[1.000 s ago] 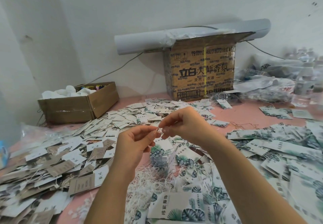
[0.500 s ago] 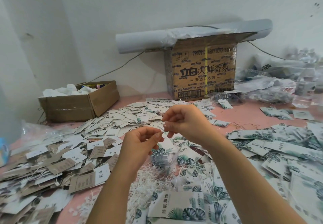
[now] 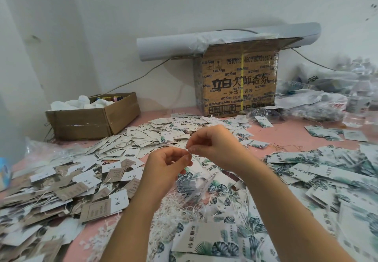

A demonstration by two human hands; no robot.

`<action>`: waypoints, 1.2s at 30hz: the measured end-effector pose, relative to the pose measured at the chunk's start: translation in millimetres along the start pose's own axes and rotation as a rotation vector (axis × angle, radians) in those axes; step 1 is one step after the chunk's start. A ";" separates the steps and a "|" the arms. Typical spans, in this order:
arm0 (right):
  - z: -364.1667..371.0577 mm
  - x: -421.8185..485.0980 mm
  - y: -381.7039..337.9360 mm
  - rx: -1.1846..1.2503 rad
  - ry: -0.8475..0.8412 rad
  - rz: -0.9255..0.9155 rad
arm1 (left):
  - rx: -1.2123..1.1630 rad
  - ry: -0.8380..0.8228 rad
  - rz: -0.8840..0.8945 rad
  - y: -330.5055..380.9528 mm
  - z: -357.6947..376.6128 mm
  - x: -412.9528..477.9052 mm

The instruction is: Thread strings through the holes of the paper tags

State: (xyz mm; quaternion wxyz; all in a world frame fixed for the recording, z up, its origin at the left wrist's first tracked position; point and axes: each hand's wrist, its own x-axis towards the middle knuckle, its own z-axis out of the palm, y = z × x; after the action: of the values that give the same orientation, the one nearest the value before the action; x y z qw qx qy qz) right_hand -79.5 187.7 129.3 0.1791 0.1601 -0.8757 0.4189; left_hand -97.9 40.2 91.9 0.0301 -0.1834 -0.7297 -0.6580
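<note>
- Change: hardly any. The left hand (image 3: 165, 167) and right hand (image 3: 214, 147) stay fingertip to fingertip, both pinching a thin string (image 3: 189, 151) above the middle of the table (image 3: 286, 132).
- Tag (image 3: 201, 182) seems to be that blur dangling underneath, so threading's probably still underway.

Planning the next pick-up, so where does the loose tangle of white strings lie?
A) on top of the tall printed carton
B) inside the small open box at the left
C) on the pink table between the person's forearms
C: the tangle of white strings lies on the pink table, between the left forearm and the right forearm.
</note>
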 end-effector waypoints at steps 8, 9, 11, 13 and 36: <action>0.2 0.0 1.4 0.061 0.017 -0.017 | 0.033 0.015 0.003 -0.2 -1.7 0.5; -0.4 0.0 1.4 0.061 -0.006 -0.010 | 0.038 0.020 0.004 -0.2 -1.9 0.5; -1.3 -0.6 1.4 0.053 -0.065 -0.006 | 0.046 0.029 0.005 0.3 -2.1 0.6; -1.5 -1.0 0.9 0.044 -0.081 -0.014 | 0.040 0.037 0.002 1.2 -2.0 0.7; -4.5 -1.0 4.4 0.085 0.011 0.059 | 0.117 0.015 0.104 6.4 0.2 -3.5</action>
State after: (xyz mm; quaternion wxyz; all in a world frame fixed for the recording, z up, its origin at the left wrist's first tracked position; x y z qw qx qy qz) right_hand -79.7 194.0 128.5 0.1645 0.1395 -0.8605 0.4616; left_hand -92.6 40.0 97.0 0.0802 -0.2143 -0.7561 -0.6132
